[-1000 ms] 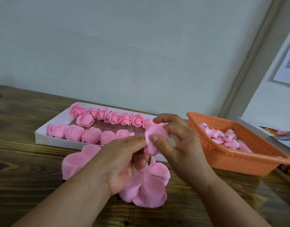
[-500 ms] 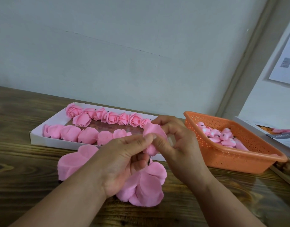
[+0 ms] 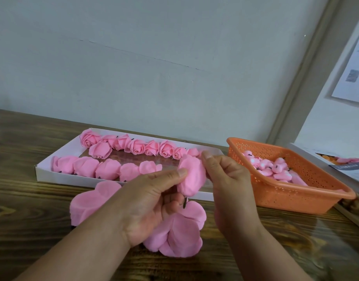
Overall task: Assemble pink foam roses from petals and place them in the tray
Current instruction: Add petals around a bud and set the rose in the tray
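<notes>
Above the wooden bench (image 3: 32, 199), the left hand (image 3: 150, 201) and right hand (image 3: 229, 179) each keep a pinching grip on one half-formed pink rose (image 3: 191, 177), just in front of the white tray (image 3: 59, 175).

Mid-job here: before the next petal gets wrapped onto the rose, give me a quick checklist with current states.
1. Rose bud held between both hands: ok; left hand and right hand pinch it from either side.
2. Petals still to wrap hang below the left hand: ok.
3. Spare petal stack on the table beside the left forearm: ok.
4. White tray has room: ok, bare floor shows between the two rows.
5. Orange basket stocked with buds: ok.
6. Bud's stem seated: cannot tell, mostly hidden.
</notes>
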The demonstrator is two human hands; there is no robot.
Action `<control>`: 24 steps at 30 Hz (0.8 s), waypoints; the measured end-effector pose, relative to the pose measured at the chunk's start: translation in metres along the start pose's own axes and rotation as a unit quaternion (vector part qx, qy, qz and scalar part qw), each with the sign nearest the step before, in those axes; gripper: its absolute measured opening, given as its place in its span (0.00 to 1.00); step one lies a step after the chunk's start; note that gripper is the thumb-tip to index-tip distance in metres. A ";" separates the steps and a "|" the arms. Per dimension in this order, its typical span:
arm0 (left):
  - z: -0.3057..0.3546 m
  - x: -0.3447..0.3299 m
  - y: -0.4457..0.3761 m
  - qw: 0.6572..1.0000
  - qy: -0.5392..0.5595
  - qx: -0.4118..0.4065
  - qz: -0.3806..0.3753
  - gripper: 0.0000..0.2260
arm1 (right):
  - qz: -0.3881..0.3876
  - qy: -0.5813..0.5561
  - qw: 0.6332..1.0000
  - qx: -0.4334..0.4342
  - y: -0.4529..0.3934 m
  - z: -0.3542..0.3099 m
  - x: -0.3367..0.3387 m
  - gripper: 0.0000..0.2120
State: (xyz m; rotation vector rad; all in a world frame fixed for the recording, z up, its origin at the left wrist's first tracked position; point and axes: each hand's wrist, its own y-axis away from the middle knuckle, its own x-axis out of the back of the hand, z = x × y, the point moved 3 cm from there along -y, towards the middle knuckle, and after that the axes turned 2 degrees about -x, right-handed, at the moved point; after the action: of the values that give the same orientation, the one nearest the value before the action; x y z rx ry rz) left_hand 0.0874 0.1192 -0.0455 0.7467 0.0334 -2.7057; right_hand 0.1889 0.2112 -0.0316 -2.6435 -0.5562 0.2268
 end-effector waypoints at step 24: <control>-0.001 0.002 -0.001 0.995 0.093 0.046 -0.012 0.08 | -0.120 0.174 0.954 0.211 0.023 -0.026 0.001 0.12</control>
State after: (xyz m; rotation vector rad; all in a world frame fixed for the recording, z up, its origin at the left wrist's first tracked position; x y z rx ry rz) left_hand 0.0859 0.1201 -0.0470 1.0287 -0.0388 -2.6660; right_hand 0.2039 0.1834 -0.0187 -2.1131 -0.6212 -0.1761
